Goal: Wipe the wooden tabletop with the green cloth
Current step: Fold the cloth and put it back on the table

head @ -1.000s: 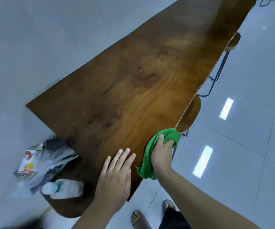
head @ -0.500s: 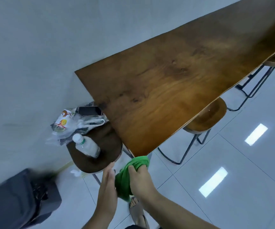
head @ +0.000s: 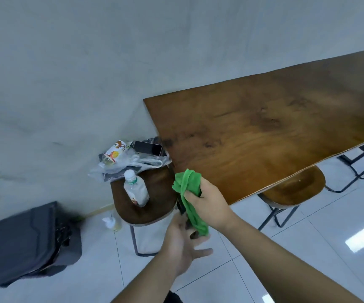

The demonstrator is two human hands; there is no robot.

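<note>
The wooden tabletop (head: 264,136) is a long brown slab that runs from the centre to the right edge, along the grey wall. My right hand (head: 209,204) is off the table, just in front of its near left corner, and is shut on the bunched green cloth (head: 187,189). One end of the cloth hangs down toward my left hand (head: 183,246). That hand is below it with its fingers spread and its palm up, right under the dangling end.
A round wooden stool (head: 155,206) left of the table carries a plastic bottle (head: 136,189), a plastic bag with a printed packet (head: 120,158) and a phone (head: 147,147). A dark bag (head: 28,243) lies on the tiled floor. Another stool (head: 294,189) stands under the table's edge.
Both hands have left the tabletop and pulled back below its near corner. My right hand has lifted the cloth off the wood. The view has swung left, showing the stool and the bag.
</note>
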